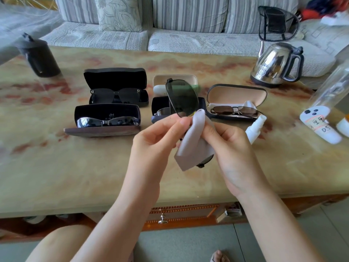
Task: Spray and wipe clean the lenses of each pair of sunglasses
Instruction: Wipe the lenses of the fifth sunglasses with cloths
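A pair of dark green-lensed sunglasses (181, 97) stands on end above the table's middle. My left hand (156, 140) pinches its frame at the lower edge of the upper lens. My right hand (228, 146) holds a grey cleaning cloth (192, 140) wrapped over the lower lens, which is mostly hidden. A small white spray bottle (255, 127) lies just right of my right hand. Open cases hold other sunglasses: a black pair (115, 96), a silver mirrored pair (108, 121) and a thin metal-framed pair (234, 110).
A dark open case (160, 110) and a beige case (175, 82) sit behind the held pair. A steel kettle (273, 65) stands at the back right, a black canister (37, 55) at the back left, a labelled clear bottle (321, 118) at the right edge.
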Demonstrator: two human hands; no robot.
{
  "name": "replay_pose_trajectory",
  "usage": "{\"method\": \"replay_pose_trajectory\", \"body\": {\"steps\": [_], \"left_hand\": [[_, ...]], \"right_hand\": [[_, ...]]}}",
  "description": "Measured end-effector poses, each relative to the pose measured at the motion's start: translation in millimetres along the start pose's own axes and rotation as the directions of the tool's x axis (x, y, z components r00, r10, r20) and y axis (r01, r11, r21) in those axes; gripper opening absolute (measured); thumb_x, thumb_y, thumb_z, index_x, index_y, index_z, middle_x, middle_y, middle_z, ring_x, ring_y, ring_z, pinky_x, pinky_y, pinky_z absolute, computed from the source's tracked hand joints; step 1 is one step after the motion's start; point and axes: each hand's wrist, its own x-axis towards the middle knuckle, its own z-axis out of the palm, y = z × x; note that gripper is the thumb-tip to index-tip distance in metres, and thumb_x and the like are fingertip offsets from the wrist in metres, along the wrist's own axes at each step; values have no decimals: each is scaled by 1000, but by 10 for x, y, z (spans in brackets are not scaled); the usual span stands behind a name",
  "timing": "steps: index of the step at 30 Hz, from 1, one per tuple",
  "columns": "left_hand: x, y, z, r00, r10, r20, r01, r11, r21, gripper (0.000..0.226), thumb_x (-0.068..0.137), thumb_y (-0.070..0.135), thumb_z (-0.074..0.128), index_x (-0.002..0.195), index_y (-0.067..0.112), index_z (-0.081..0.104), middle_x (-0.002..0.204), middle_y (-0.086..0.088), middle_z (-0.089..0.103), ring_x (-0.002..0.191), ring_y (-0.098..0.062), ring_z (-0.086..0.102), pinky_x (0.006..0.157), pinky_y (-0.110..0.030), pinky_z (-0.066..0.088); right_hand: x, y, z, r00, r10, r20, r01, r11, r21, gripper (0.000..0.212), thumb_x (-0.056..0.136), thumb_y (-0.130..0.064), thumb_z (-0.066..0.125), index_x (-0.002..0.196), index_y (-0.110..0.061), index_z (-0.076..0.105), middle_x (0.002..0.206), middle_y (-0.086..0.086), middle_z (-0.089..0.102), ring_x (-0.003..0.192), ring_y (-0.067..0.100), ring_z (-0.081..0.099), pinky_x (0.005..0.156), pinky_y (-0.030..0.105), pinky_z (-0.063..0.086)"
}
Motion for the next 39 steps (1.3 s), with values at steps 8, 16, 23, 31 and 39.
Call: {"method": "replay_pose_trajectory", "body": {"steps": [8, 16, 23, 31, 39], "left_hand": [[19, -78, 12, 997, 35, -65, -36, 999, -15, 34, 75, 35, 67, 89, 6, 77, 105, -4, 73, 107, -9, 64, 92, -27, 49], [-7, -63, 29, 997, -18, -76, 11, 996, -94, 37, 69, 41, 70, 89, 11, 78, 107, -5, 72, 98, -12, 62, 86, -29, 45], [49, -45, -63, 999, -28, -28, 23, 981, -191, 24, 73, 40, 73, 83, 20, 79, 105, 3, 69, 134, -26, 45, 112, -43, 33], [57, -46, -15, 998, 0, -56, -8, 991, -135, 27, 79, 37, 67, 87, 14, 78, 102, -5, 71, 109, -16, 60, 107, -39, 40], [7, -104, 122, 995, 84, -55, -85, 996, -9, 39, 80, 35, 62, 93, 1, 74, 111, -13, 69, 88, -4, 64, 71, -9, 47]], "right_hand": [[-25, -19, -1, 984, 173, 38, -177, 977, 118, 29, 64, -42, 66, 77, -20, 80, 88, 3, 77, 102, 18, 67, 106, 34, 40], [-9, -4, -46, 983, 169, 77, -176, 979, 100, 7, 68, -21, 70, 70, -20, 77, 76, 0, 73, 82, 9, 63, 79, 23, 45], [-14, 3, -83, 976, 117, 183, -116, 993, -17, 38, 62, -41, 73, 86, -12, 77, 89, 15, 74, 91, 38, 65, 80, 36, 48], [-30, -40, -122, 987, 98, 127, -94, 995, -31, 28, 76, -29, 72, 92, -6, 75, 91, 23, 72, 93, 43, 64, 79, 40, 48], [-73, -76, 21, 976, 216, -21, -213, 972, 98, 16, 80, -23, 69, 66, -19, 74, 69, 3, 68, 73, 10, 60, 68, 20, 45]]}}
